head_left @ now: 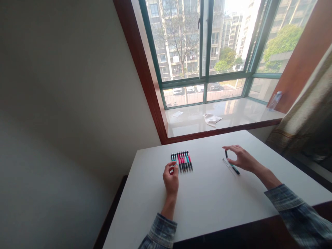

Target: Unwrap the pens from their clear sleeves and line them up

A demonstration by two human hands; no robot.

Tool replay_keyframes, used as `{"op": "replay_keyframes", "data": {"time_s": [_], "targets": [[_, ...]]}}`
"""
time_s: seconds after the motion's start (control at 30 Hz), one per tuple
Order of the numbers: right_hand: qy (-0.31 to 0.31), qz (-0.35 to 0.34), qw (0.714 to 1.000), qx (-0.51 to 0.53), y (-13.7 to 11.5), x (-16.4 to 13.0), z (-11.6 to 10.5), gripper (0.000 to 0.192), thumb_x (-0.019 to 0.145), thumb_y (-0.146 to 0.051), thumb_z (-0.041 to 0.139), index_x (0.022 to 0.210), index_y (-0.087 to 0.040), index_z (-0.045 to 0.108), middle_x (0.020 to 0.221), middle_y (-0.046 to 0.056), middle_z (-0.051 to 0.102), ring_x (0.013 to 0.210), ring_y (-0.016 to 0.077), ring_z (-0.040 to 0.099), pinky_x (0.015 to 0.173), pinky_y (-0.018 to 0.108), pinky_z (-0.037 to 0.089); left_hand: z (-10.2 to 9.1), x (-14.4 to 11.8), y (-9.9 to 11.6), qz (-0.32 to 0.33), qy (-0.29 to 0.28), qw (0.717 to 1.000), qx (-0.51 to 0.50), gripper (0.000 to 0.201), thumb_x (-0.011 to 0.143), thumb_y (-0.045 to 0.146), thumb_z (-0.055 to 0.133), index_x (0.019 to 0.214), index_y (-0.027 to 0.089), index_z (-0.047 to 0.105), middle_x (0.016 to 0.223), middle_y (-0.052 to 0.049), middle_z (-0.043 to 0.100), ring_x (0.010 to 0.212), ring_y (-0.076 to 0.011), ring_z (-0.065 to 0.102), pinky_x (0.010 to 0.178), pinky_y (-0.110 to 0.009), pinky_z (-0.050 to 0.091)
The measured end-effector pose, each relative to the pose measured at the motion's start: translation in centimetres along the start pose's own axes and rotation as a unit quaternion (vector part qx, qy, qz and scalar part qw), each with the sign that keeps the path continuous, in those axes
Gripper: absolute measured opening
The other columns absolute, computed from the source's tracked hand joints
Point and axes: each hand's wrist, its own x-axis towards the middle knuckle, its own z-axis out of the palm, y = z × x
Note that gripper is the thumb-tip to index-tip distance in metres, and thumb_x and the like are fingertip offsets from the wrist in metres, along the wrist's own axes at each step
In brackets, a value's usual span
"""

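A row of several pens (183, 160), pink and teal with black tips, lies side by side on the white table (207, 200). My left hand (170, 178) is at the row's near left end, its fingertips pinched on a teal pen there. My right hand (241, 158) hovers over the table's right part, its thumb and fingers closed on a small dark pen piece (226, 154). Under that hand lie a teal and black pen part (234, 168) and a thin clear refill (228, 163).
A wide window sill (233, 116) runs behind the table, with a crumpled white cloth (212, 119), a small paper (177, 113) and a clear bottle (275, 100) on it. A curtain (306, 114) hangs at the right. A bare wall is on the left.
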Motion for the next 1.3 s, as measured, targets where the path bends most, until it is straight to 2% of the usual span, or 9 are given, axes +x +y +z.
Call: {"op": "replay_keyframes", "data": {"time_s": [0.1,0.3,0.53,0.7,0.83,0.9,0.97,1.1,1.3], "targets": [[0.082,-0.056,0.995,0.006,-4.5,0.4,1.5,0.059,0.087,-0.022,0.066,0.144,-0.027,0.053,0.127,0.009,0.067,0.119,0.0317,0.060,0.102,0.052,0.053,0.5,-0.3,0.9,0.007,-0.045,0.999,-0.013,0.025,0.087,0.040,0.067,0.097,0.018,0.071,0.097,-0.007,0.072,0.079,-0.0172,0.063,0.071,-0.028,0.053],[0.102,-0.163,0.980,0.056,-12.8,0.7,6.1,0.060,0.085,-0.018,0.069,0.143,-0.026,0.054,0.122,0.011,0.067,0.110,0.0292,0.063,0.095,0.048,0.057,1.9,-1.5,3.4,0.015,-0.175,0.984,-0.017,0.029,0.086,0.045,0.072,0.097,0.019,0.070,0.098,-0.006,0.072,0.083,-0.0185,0.066,0.074,-0.030,0.054],[0.125,-0.184,0.972,0.078,-13.3,0.4,7.9,0.062,0.085,-0.013,0.066,0.144,-0.025,0.053,0.121,0.011,0.067,0.108,0.0268,0.063,0.092,0.044,0.057,2.6,-2.2,3.0,0.034,-0.300,0.953,0.031,0.032,0.084,0.044,0.077,0.105,0.021,0.070,0.098,-0.006,0.073,0.083,-0.0190,0.065,0.074,-0.031,0.053],[0.119,-0.186,0.972,0.077,-13.3,0.4,8.3,0.058,0.088,-0.016,0.068,0.143,-0.024,0.053,0.121,0.011,0.068,0.107,0.0260,0.063,0.091,0.043,0.057,2.7,-2.3,2.8,0.041,-0.305,0.950,0.047,0.023,0.086,0.039,0.073,0.098,0.020,0.069,0.091,-0.004,0.071,0.076,-0.0171,0.062,0.070,-0.030,0.050],[0.118,-0.176,0.975,0.060,-11.0,0.8,6.6,0.028,0.093,-0.023,0.067,0.121,-0.024,0.068,0.107,0.008,0.074,0.101,0.0255,0.065,0.091,0.043,0.055,2.5,-2.2,2.6,0.041,-0.274,0.959,0.059,0.016,0.085,0.033,0.072,0.095,0.021,0.068,0.093,-0.003,0.072,0.082,-0.0180,0.064,0.074,-0.031,0.049],[0.145,-0.117,0.982,0.041,-8.2,1.0,4.9,0.013,0.097,-0.022,0.062,0.103,-0.025,0.073,0.092,0.005,0.075,0.092,0.0244,0.066,0.089,0.043,0.054,2.4,-2.2,2.5,0.035,-0.256,0.964,0.065,0.015,0.085,0.033,0.071,0.094,0.021,0.068,0.093,-0.003,0.072,0.083,-0.0184,0.064,0.075,-0.031,0.049],[0.157,-0.033,0.987,0.012,-5.0,1.1,3.2,0.014,0.097,-0.025,0.061,0.102,-0.024,0.074,0.089,0.006,0.075,0.090,0.0263,0.066,0.086,0.043,0.055,2.3,-2.1,2.4,0.029,-0.246,0.966,0.069,0.014,0.085,0.033,0.070,0.093,0.022,0.069,0.094,-0.003,0.072,0.084,-0.0190,0.064,0.075,-0.031,0.049],[0.068,0.039,0.997,-0.013,0.1,0.4,1.2,0.017,0.094,-0.033,0.064,0.102,-0.026,0.077,0.091,0.004,0.077,0.093,0.0281,0.067,0.084,0.043,0.055,2.2,-2.0,2.4,0.030,-0.237,0.969,0.070,0.014,0.084,0.033,0.070,0.092,0.022,0.069,0.093,-0.004,0.072,0.085,-0.0194,0.064,0.075,-0.031,0.048],[0.032,0.056,0.998,-0.021,2.0,-0.2,1.9,0.020,0.092,-0.038,0.064,0.093,-0.025,0.080,0.088,0.007,0.078,0.089,0.0291,0.065,0.079,0.043,0.054,2.1,-1.8,2.5,0.034,-0.229,0.970,0.070,0.015,0.083,0.034,0.070,0.091,0.021,0.070,0.093,-0.004,0.073,0.085,-0.0201,0.065,0.075,-0.032,0.049]]}}
